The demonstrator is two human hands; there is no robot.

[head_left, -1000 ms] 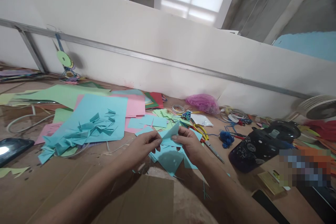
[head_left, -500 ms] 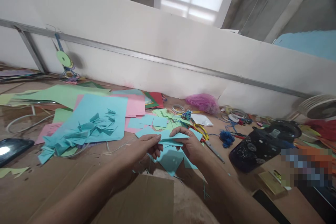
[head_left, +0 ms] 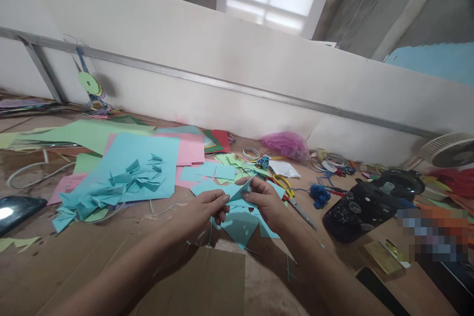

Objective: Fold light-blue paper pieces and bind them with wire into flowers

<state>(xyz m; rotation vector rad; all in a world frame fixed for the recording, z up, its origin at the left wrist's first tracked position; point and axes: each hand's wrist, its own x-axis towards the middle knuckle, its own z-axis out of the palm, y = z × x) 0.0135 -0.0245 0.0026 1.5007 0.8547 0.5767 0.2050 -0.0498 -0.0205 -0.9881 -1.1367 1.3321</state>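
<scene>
Pinching left hand [head_left: 211,205]: thumb and finger grip the left edge of a folded blue paper [head_left: 240,194].
Right hand [head_left: 265,201]: pinches its other side.
Folded blue paper: raised, left of the scissors [head_left: 295,205].
Crease: could skew if a fingertip slips.
Loose blue sheets [head_left: 240,227]: beneath, left of the scissors; a low hand might drag them.
Small packet [head_left: 284,169]: just beyond the scissors; contents unclear.
Pink bag [head_left: 285,145]: farther beyond; contents hidden.
Black vessel [head_left: 357,212]: right of the scissors; inside unseen.

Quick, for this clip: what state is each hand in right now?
Left hand: closed, holding folded paper.
Right hand: closed, holding the same folded paper.
</scene>
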